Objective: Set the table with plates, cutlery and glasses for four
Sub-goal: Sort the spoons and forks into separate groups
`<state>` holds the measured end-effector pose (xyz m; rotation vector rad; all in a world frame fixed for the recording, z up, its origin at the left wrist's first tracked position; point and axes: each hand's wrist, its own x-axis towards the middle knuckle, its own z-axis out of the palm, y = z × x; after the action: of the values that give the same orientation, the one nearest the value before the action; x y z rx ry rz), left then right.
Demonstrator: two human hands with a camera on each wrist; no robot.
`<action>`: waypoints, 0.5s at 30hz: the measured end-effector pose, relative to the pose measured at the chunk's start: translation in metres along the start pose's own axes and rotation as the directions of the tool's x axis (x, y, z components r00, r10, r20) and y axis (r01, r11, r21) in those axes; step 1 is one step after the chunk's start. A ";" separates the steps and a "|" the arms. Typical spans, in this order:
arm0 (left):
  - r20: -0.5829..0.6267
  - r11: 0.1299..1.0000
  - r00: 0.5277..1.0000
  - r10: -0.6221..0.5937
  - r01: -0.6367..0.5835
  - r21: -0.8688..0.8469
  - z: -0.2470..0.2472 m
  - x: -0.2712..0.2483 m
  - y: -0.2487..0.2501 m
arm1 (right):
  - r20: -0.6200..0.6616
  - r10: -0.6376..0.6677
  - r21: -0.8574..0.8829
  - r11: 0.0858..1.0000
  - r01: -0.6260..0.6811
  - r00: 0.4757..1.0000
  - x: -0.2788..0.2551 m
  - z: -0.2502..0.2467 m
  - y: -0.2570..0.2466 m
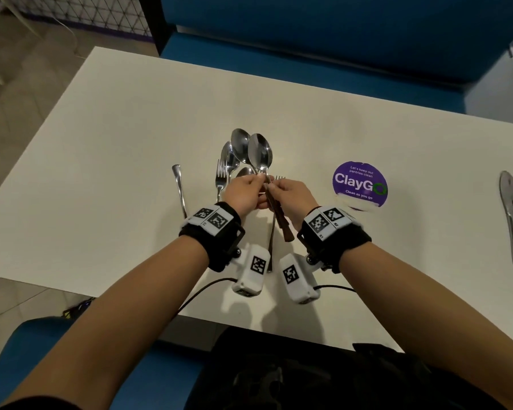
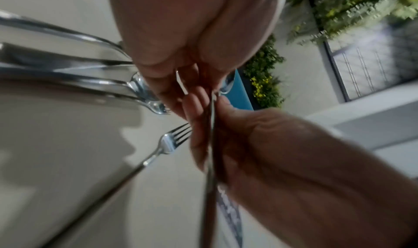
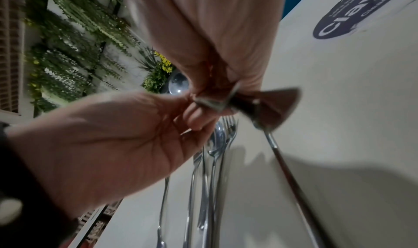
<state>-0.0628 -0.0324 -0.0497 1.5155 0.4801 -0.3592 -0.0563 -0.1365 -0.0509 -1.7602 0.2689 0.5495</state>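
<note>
I see both hands pinching cutlery: my left hand (image 1: 245,192) holds a spoon (image 1: 259,153), my right hand (image 1: 290,194) a brown-handled fork (image 1: 277,216). Other spoons and forks (image 1: 230,162) lie just beyond my left hand. No plates or glasses are visible, so most work remains.

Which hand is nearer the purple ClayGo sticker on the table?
Right. The right hand sits just left of the ClayGo sticker, gripping a brown-handled utensil. The left hand is farther left, beyond the right hand.

Left hand (image 1: 243,192), right hand (image 1: 290,195) touching, fingers curled, pinching.
</note>
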 end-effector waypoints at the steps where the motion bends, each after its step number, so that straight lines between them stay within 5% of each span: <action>1: -0.031 1.000 1.000 -0.006 0.006 0.004 -0.002 0.001 0.000 | -0.040 0.000 -0.037 0.999 -0.002 0.999 0.002 -0.002 0.000; 4: -0.055 0.994 0.996 -0.075 0.070 -0.084 -0.004 -0.001 0.004 | -0.170 -0.016 -0.064 0.998 0.005 0.985 0.006 -0.013 0.001; 9: -0.004 0.999 1.000 -0.026 0.026 0.039 -0.005 -0.011 -0.002 | 0.015 0.021 0.147 0.989 -0.024 1.000 0.001 0.000 -0.013; 15: -0.043 0.996 0.997 -0.072 0.069 -0.055 -0.026 -0.014 -0.013 | -0.001 -0.054 -0.151 0.987 0.054 0.999 0.009 0.023 -0.019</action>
<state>-0.0830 -0.0076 -0.0536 1.4602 0.5755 -0.3654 -0.0448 -0.1085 -0.0428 -1.9101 0.1867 0.5377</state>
